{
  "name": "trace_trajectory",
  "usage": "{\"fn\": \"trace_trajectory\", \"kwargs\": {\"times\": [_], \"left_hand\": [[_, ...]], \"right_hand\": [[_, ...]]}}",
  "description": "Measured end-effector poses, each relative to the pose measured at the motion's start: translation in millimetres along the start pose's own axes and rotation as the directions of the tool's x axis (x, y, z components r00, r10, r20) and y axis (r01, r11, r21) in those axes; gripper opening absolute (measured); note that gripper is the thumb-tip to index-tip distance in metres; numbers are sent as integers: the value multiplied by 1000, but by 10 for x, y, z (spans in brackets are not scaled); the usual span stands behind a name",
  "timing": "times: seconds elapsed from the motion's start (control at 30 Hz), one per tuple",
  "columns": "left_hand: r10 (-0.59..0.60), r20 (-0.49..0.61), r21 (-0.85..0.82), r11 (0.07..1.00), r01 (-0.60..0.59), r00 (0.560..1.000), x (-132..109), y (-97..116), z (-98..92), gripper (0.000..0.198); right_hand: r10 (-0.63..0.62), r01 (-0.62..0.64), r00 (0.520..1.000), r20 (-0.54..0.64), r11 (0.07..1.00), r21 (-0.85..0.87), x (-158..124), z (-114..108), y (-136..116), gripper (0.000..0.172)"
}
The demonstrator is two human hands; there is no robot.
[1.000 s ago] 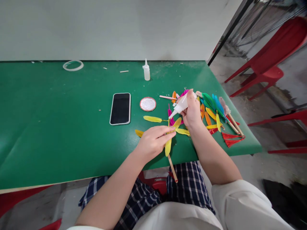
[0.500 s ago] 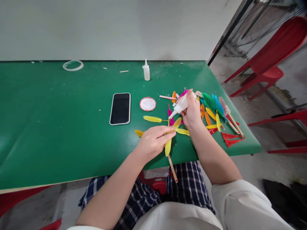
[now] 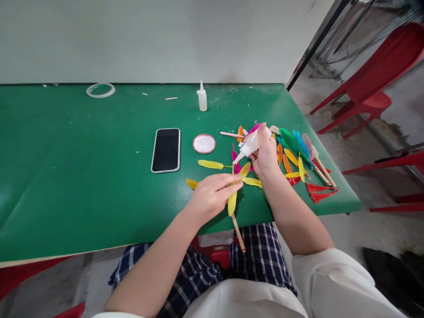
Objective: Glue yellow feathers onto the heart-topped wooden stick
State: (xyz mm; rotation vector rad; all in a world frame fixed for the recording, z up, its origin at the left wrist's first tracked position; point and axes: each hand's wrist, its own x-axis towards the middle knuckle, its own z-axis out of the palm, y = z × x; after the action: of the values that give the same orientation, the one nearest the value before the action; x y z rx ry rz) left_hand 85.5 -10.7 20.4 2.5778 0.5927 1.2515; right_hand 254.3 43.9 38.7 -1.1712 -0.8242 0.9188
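My right hand [image 3: 266,157] is wrapped round a white glue bottle [image 3: 251,143], tilted so its nozzle points down and left over the feathers. My left hand [image 3: 213,194] is closed on a yellow feather [image 3: 245,169], its fingertips pressed together at the feather's lower end. Beneath those fingers another yellow feather [image 3: 232,204] hangs down over a thin wooden stick [image 3: 238,232], which sticks out past the table edge. A yellow feather [image 3: 210,164] lies left of the nozzle, and a magenta feather [image 3: 236,160] lies just behind it. The left fingers hide part of the stick.
On the green table [image 3: 99,176] lie a phone [image 3: 166,150], a round white disc with a red rim [image 3: 204,144] and a tape ring [image 3: 100,90]. A second small bottle [image 3: 202,97] stands upright at the back. Colourful feathers [image 3: 291,141] and red tassels [image 3: 319,193] crowd the right.
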Motion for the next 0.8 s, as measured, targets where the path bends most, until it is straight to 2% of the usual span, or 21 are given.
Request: {"fn": "trace_trajectory", "kwargs": {"times": [0.8], "left_hand": [[-7,-20,-17,1000,7,1000,27,16,-9,23]], "right_hand": [[-14,14,1000,-3,1000,-5,-12,-13,-33,52]]}}
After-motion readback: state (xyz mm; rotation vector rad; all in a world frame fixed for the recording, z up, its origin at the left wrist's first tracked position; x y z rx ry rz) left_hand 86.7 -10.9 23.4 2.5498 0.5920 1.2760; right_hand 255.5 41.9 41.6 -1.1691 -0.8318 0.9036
